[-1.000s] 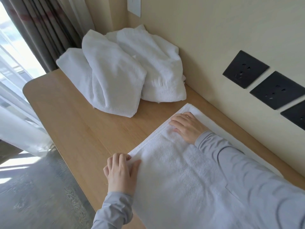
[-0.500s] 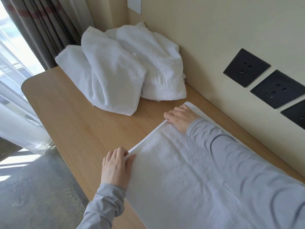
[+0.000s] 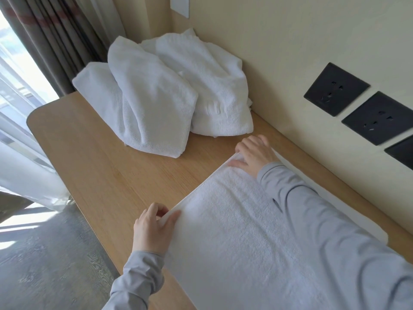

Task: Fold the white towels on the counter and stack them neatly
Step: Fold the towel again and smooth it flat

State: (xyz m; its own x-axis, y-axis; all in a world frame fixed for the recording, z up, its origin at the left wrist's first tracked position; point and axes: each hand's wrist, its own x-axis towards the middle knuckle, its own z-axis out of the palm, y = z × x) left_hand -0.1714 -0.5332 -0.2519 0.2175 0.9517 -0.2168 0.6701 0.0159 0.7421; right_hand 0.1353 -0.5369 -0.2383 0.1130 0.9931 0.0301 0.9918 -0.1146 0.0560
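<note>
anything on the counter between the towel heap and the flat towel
No, in the head view only a bare strip of wooden counter lies between the towel heap and the flat towel.

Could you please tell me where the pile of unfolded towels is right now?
In the head view, the pile of towels lies at the far end of the counter, upper left of centre, against the wall beside the curtain, beyond the flat towel.

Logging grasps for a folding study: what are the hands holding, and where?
Both hold the spread towel by its far hem: the left hand pinches the counter-edge corner, the right hand grips the wall-side corner.
</note>
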